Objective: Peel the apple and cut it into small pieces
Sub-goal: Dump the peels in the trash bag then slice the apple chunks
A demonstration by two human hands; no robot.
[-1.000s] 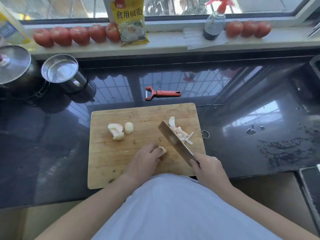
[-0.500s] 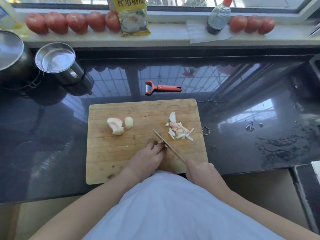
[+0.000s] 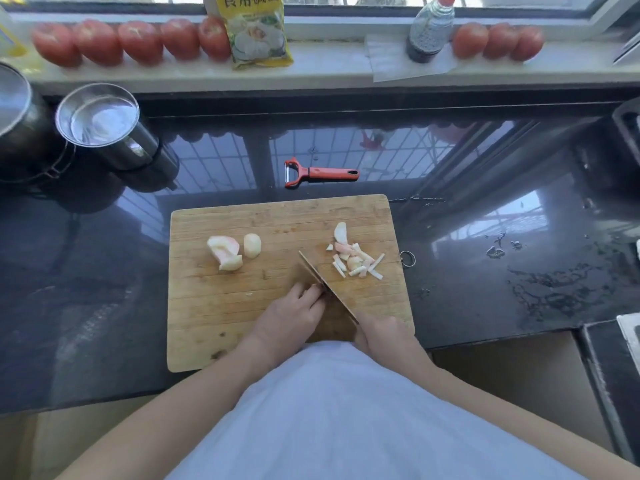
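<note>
Wooden cutting board [image 3: 242, 313] lies on a dark glossy counter [image 3: 485, 289]. Right hand [image 3: 386, 336] is closed around the handle of a knife [image 3: 327, 287], the handle itself hidden within the grip; the blade runs diagonally away from those fingers, up and to the left, edge down on the board. Left hand [image 3: 294, 315] rests on the board with fingers bent downward, fingertips [image 3: 313, 292] pressed right against the left face of the blade near its middle. Whether a piece of apple sits under those fingertips cannot be told; nothing is visible there. Two larger peeled apple chunks [image 3: 230, 251] lie well apart from the left fingertips, beyond them and to their left, the two chunks just beside each other. A heap of cut apple strips [image 3: 355, 259] lies on the far side of the blade from the left fingers, beyond and to the right of them, near the board's right edge. A red-handled peeler [image 3: 320, 173] lies on the counter past the board's far edge, well apart from both hands. A steel cup [image 3: 104, 123] stands far left; tomatoes [image 3: 138, 41] line the windowsill.
</note>
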